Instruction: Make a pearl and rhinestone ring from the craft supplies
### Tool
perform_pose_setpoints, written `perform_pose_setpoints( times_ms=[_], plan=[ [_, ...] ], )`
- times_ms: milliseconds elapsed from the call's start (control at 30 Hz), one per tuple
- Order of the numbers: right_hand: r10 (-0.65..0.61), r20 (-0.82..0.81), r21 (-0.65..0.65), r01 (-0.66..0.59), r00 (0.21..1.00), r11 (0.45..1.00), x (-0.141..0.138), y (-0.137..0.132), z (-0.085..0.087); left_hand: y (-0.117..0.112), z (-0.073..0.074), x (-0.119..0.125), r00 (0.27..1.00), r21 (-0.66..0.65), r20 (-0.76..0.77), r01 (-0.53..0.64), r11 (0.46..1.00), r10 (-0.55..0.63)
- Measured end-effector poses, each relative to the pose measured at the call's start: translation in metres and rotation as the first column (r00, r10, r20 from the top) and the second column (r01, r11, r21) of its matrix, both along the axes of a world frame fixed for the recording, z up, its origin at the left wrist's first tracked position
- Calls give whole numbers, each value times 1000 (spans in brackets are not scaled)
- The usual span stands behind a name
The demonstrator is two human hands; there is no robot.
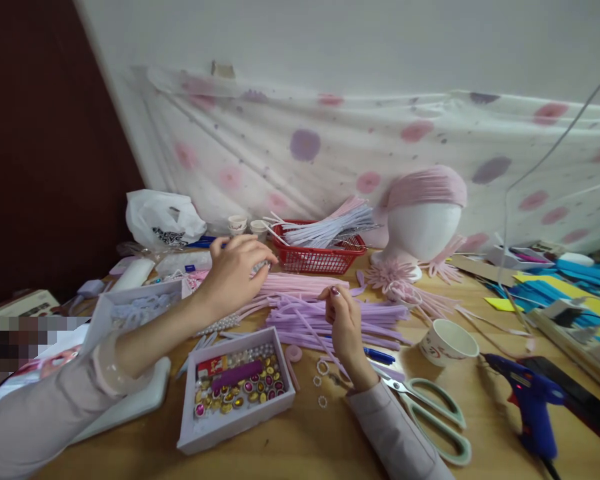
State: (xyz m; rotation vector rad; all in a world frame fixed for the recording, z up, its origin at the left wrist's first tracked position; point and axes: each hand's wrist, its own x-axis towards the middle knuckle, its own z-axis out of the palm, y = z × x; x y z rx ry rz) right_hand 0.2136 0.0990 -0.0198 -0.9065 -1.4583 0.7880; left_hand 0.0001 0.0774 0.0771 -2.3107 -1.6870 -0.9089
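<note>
My left hand (236,272) reaches over a pile of pale pink pipe cleaners (300,285), fingers curled and pinched on something small that I cannot make out. My right hand (344,328) is raised over the lilac pipe cleaners (340,321) with its fingertips pinched on one lilac stem that slants down toward the table. A white box of gold and pink gems (237,388) sits just in front of both hands. A few small pearl rings (322,368) lie on the wood beside my right wrist.
Green-handled scissors (430,408), a blue pen (379,355) and a paper cup (447,341) lie right of my right hand. A blue glue gun (527,400) stands at the right. A red basket (320,257), a foam head (423,223) and a white bag (163,219) are behind.
</note>
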Motion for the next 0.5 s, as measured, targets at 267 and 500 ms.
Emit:
perform_pose_setpoints(
  times_ms=[267,500],
  plan=[
    [-23,7,13,23,1000,1000,-4,-4,1,-2,2,7,968,-159,160,217,963,-192],
    [-45,10,16,45,999,999,-4,-6,4,-10,-5,14,950,-261,248,254,931,-189]
  ],
)
